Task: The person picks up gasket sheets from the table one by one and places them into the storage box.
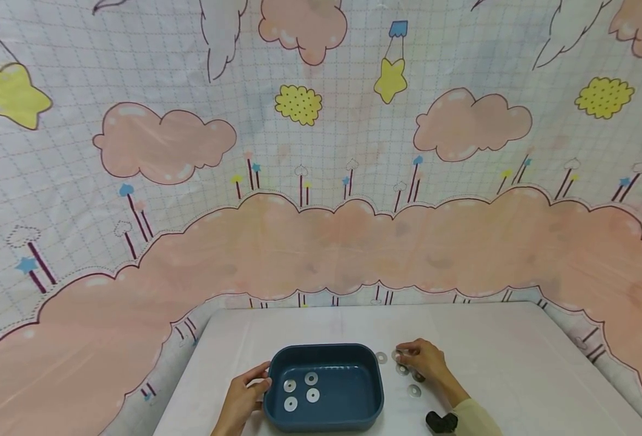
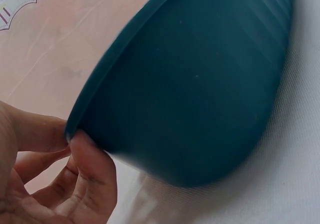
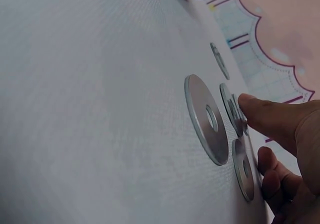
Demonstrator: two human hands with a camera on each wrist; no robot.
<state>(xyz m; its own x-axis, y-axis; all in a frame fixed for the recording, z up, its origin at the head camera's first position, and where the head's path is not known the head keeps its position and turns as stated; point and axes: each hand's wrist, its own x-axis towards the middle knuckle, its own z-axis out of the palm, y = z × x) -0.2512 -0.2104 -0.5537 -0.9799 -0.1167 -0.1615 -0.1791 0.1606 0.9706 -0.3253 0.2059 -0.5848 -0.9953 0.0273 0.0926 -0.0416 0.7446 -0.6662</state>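
A dark blue rectangular basin (image 1: 323, 422) stands on the white table, with several flat metal washers (image 1: 312, 395) lying on the left half of its floor. At the basin's left side, my left hand (image 1: 239, 395) pinches the rim between thumb and fingers, as the left wrist view shows close up. My right hand (image 1: 427, 360) is low over the table to the right of the basin. Its thumb and fingertips pinch at the edges of a flat washer (image 1: 395, 355), partly covered by the fingers. Around that hand lie more washers, including a near washer (image 3: 206, 120) and a far washer (image 3: 220, 61).
The white table (image 1: 539, 363) runs back to a patterned cloth (image 1: 354, 242) with clouds and stars, which hangs behind it and along its sides. A black device (image 1: 441, 422) sits at my right wrist, by the light sleeve (image 1: 476, 418).
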